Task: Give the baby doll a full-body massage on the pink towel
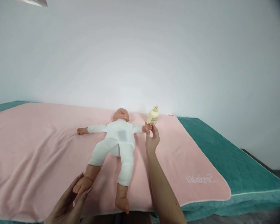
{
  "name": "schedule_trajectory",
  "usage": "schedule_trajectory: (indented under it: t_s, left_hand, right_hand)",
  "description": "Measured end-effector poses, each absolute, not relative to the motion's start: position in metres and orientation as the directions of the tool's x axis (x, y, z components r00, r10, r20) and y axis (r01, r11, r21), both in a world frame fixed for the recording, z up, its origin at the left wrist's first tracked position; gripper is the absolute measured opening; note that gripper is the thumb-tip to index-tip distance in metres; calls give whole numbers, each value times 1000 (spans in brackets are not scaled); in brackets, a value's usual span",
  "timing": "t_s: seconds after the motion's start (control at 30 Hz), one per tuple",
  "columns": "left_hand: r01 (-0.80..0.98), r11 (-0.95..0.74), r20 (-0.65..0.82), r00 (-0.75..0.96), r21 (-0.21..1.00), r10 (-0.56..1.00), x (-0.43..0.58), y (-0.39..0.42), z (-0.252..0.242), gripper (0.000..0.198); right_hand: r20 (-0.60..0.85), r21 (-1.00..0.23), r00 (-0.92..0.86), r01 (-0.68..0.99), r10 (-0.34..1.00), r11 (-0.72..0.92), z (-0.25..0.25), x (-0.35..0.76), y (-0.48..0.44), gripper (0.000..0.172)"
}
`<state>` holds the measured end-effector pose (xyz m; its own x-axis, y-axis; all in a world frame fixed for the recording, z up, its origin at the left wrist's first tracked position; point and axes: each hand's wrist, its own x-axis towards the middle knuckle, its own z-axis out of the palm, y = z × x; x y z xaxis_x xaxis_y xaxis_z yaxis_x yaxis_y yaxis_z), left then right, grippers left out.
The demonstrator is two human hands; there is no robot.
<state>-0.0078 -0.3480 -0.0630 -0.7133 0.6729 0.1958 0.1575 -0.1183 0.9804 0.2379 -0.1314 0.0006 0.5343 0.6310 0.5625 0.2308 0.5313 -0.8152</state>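
Baby doll (113, 130), supine on pink blanket (49, 133), arms out, legs apart; white cloth body w/ grey patch (121, 135) on torso. L hand (66, 203) closed around doll's R foot; R hand (152, 140) pinches doll's L hand btwn thumb & fingers. Cream pump bottle (152, 116) upright, slightly tilted, just beyond R hand. Green mattress (214, 149) under blanket; pale wall (140, 56) behind.

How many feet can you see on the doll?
2. The held foot is in the left hand; the free foot is near the front edge of the pink blanket. Neither is hidden.
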Motion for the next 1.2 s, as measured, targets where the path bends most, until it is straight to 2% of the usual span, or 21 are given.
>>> schedule_trajectory:
  t_s: [0.13, 0.3, 0.5, 0.67, 0.77, 0.9, 1.03, 1.2]
  left_hand:
    - [79, -222, 216, -677, 972, 704, 6, -312, -33, 53]
    - [35, -257, 213, -670, 966, 711, 23, -272, -17, 46]
    - [-16, -266, 196, -629, 964, 752, 33, -243, -6, 47]
    - [-22, -269, 197, -624, 963, 756, 33, -239, 0, 47]
    - [13, -247, 199, -635, 969, 747, 32, -249, 2, 48]
    - [68, -172, 176, -642, 983, 746, 25, -278, -2, 51]
    - [148, -148, 208, -632, 978, 746, 10, -317, -15, 50]
    - [315, 74, 149, -628, 946, 764, -14, -358, -40, 45]
  right_hand:
    - [784, -621, 335, 422, 522, 661, -1, 223, -133, 26]
    - [928, -334, 35, 521, 371, 785, -5, 209, -134, 28]
    - [888, -259, -195, 536, 416, 804, -8, 201, -137, 27]
    - [902, -223, -212, 516, 375, 827, -9, 202, -136, 29]
    - [889, -292, -150, 543, 433, 788, -10, 206, -135, 28]
    - [828, -520, 114, 524, 549, 675, -7, 217, -134, 29]
    - [623, -782, 430, 357, 653, 511, 1, 238, -132, 38]
    - [330, -935, 659, 132, 675, 328, -6, 275, -119, 55]
